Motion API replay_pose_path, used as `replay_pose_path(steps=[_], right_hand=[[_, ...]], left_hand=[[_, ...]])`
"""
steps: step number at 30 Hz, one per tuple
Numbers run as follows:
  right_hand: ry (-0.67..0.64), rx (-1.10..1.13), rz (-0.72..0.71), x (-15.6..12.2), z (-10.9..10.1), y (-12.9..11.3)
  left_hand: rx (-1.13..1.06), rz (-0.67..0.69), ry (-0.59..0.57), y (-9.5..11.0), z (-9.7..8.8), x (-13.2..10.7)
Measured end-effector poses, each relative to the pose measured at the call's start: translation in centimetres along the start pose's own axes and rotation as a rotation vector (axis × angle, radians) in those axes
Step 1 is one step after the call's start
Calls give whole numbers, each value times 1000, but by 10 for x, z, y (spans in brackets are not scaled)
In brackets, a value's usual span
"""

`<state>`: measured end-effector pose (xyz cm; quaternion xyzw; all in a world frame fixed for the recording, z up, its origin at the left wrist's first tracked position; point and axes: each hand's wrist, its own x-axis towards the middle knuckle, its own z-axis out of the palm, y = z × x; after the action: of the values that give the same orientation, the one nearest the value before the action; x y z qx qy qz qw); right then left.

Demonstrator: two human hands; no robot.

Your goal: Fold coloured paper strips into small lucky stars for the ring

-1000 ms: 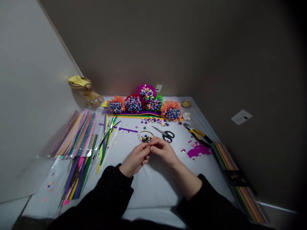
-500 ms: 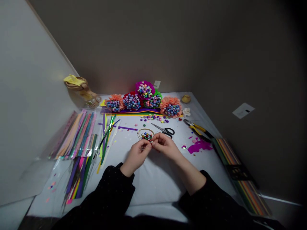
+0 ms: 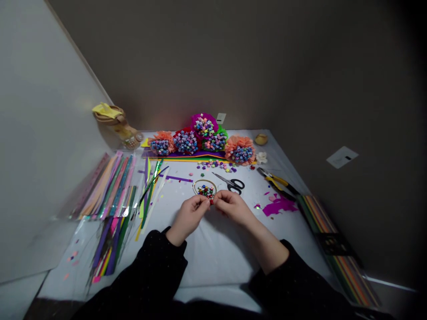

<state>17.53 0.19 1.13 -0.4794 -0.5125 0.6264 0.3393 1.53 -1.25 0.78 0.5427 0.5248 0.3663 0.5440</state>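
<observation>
My left hand (image 3: 188, 218) and my right hand (image 3: 232, 206) meet fingertip to fingertip over the white table (image 3: 213, 253). Both are pinched on a tiny red piece (image 3: 211, 202) held between them, too small to name. Just beyond the fingertips lies a small round dish (image 3: 204, 189) holding several shiny coloured stars. Black-handled scissors (image 3: 231, 183) lie right of the dish. Dark sleeves cover both forearms.
Packs of coloured paper strips (image 3: 110, 191) lie at the left, more strips (image 3: 333, 249) along the right edge. Paper-star bouquets (image 3: 203, 140) line the back, loose stars (image 3: 216, 166) before them. Yellow-handled pliers (image 3: 276, 181) and magenta scraps (image 3: 278, 206) sit right. A jar (image 3: 115, 124) stands back left.
Both hands have stayed together, pinching between the fingertips close to the dish. The view shifted slightly; nothing else on the table moved.
</observation>
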Motion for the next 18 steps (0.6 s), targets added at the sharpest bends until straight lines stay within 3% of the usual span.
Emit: replay_pose_path(steps=[5,10,18], right_hand=[[-9,29,20,0,-2,-2],[-38,13,33,1,1,1],[53,-178,-287,2,1,3]], left_hand=[[8,2,-19,-2,0,0],[81,43,56,-3,1,0],[86,12,65,0,-3,1]])
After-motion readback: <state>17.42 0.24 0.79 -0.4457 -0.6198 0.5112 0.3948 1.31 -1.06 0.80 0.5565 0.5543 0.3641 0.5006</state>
